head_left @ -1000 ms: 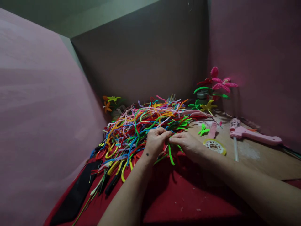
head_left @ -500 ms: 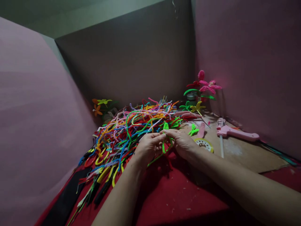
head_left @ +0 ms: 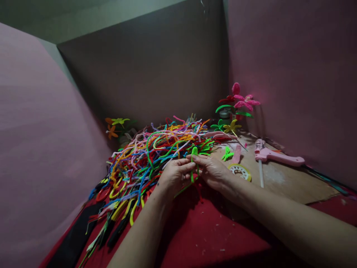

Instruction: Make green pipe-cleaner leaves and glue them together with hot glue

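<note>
Between my two hands is a bright green pipe cleaner (head_left: pixel 194 151), bent into a narrow loop whose rounded tip points up. My left hand (head_left: pixel 176 174) pinches it from the left, thumb and fingers pressed together. From the right, my right hand (head_left: pixel 212 170) grips the same loop, its thumb near the upper part. Loose green ends hang below the fingers, and part of the loop is hidden by them. Just behind my hands lies a big tangled pile of coloured pipe cleaners (head_left: pixel 156 145).
A pink hot glue gun (head_left: pixel 281 157) rests on a brown board (head_left: pixel 304 186) at the right, near a yellow tape roll (head_left: pixel 247 173) and a small green piece (head_left: pixel 227 153). Pink pipe-cleaner flowers (head_left: pixel 247 102) stand behind. Pliers with yellow handles (head_left: pixel 122 210) lie at the left on red cloth (head_left: pixel 206 238).
The view has shifted slightly, so the surroundings sit a little further left. My fingers have moved slightly on the green loop, which now looks narrower.
</note>
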The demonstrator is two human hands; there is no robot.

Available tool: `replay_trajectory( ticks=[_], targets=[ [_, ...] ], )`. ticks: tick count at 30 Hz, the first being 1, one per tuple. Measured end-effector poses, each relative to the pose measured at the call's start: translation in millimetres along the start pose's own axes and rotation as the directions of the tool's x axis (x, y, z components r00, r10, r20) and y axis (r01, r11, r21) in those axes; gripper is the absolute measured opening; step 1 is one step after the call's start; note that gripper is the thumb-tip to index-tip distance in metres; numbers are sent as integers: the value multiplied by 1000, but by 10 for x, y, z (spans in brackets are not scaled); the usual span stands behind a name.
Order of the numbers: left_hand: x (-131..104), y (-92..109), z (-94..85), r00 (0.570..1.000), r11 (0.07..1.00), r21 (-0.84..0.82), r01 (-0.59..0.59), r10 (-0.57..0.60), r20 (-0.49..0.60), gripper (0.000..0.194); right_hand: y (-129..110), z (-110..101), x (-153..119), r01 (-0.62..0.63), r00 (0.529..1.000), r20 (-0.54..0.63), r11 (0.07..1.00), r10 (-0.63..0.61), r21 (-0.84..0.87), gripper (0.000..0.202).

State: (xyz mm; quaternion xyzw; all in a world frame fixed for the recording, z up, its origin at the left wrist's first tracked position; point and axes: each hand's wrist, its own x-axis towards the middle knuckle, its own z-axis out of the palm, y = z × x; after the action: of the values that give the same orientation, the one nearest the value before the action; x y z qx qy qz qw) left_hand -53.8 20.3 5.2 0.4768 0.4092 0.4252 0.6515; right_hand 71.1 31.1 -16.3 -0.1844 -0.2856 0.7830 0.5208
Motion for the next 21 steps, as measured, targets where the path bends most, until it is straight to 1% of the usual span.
replay_trajectory(
  ticks=[4, 7, 10, 13, 16, 18, 19, 21],
  targets=[
    [-6, 0, 19, 1000, 999, 23, 23, -23, -3, 19, 10, 2, 1, -44, 999, 7, 997, 44, 58, 13],
    [-30, 25, 56, 998, 999, 0, 54, -54, -18, 19, 25, 4, -1, -73, 997, 29, 995, 71, 73, 13],
    [-45, 27, 82, 998, 998, -18, 57, -58, -16, 23, 36, 2, 0, -67, 997, 38, 994, 64, 84, 11],
    [-41, -1, 78, 999, 999, -7, 38, -38, 24, 22, 42, -11, 10, -42, 998, 59, 996, 37, 83, 10],
    [-35, -19, 70, 998, 999, 45, 30, -32, 46, 21, 35, -27, 21, -37, 998, 61, 998, 34, 49, 11],
    [-39, -11, 77, 1000, 994, 103, 24, -26, 12, 23, 13, -30, 22, -33, 999, 33, 999, 33, 2, 15],
    [-45, -1, 85, 1000, 990, 138, 24, -22, -11, 24, -6, -29, 20, -17, 1000, 11, 1000, 17, -27, 17],
    [-61, 22, 107, 999, 979, 201, 26, -17, -47, 26, -56, -28, 18, 57, 998, -31, 994, -60, -97, 21]
  ],
)
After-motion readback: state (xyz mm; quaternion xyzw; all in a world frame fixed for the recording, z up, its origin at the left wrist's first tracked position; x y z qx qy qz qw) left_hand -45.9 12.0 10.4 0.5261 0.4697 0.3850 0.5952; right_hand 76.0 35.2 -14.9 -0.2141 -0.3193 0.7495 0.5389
